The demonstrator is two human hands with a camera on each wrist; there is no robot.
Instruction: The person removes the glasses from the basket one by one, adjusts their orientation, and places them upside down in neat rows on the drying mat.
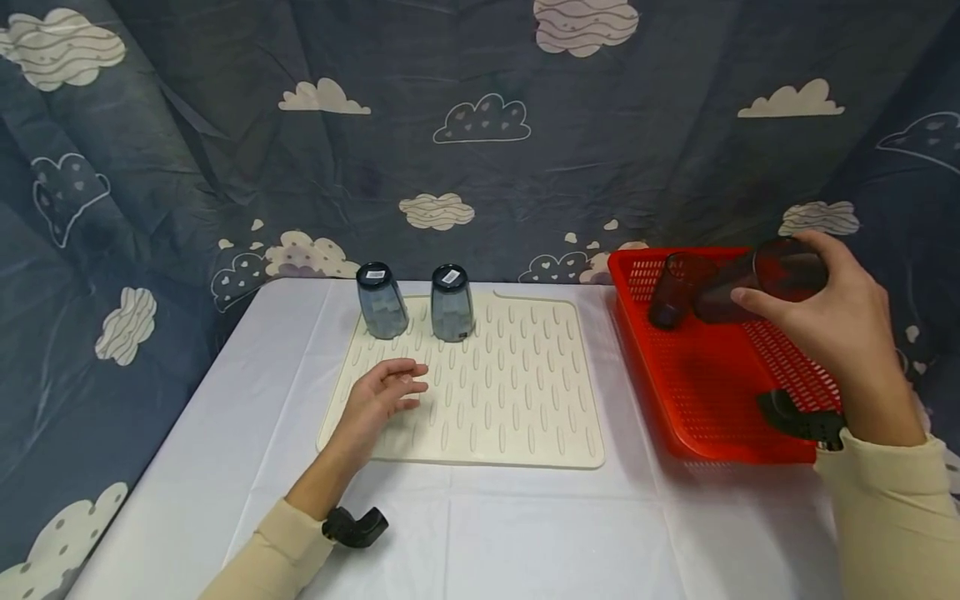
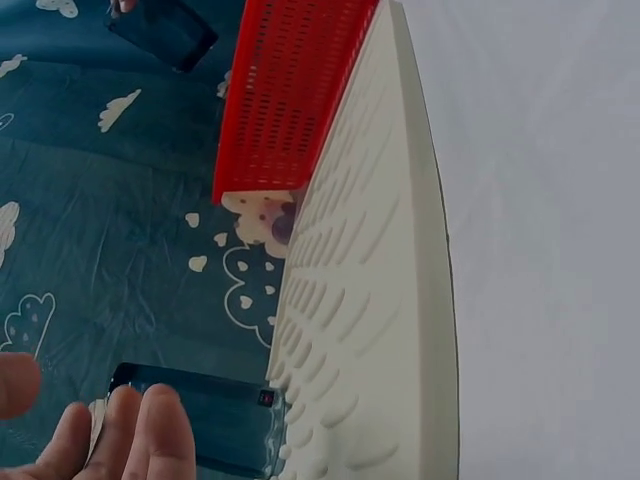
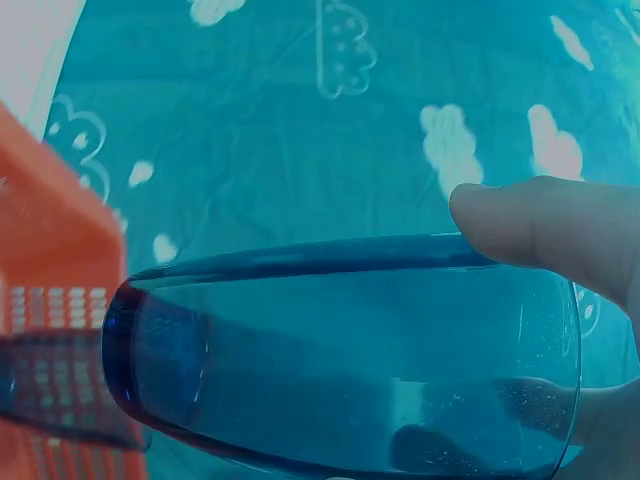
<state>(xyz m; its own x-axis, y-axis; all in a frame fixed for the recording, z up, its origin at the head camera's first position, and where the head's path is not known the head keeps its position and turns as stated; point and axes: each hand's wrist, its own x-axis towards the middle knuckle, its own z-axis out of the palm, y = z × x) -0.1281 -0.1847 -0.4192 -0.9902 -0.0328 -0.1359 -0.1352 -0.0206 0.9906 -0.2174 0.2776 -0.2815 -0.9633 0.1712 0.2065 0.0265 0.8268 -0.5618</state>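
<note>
My right hand [image 1: 843,312] grips a blue-tinted drinking glass [image 3: 330,350] near its rim, thumb on one side and fingers round the other. The glass lies nearly sideways above the red basket [image 1: 652,400], base pointing left. Inside the basket a second glass [image 1: 670,292] leans at the back left. Over the front left of the cream drying mat [image 1: 525,400] hovers my left hand [image 1: 378,400], fingers loosely bent and holding nothing. Two more glasses stand upside down at the mat's back left, one glass [image 1: 384,304] left of the other glass [image 1: 452,307]; both have labels on their bases.
A white cloth covers the table [image 1: 525,533]. Behind it hangs a dark blue curtain [image 1: 480,183] with cloud prints, close to the back edge. The red basket's raised, perforated walls stand just right of the mat. Each wrist carries a black camera mount [image 1: 354,527].
</note>
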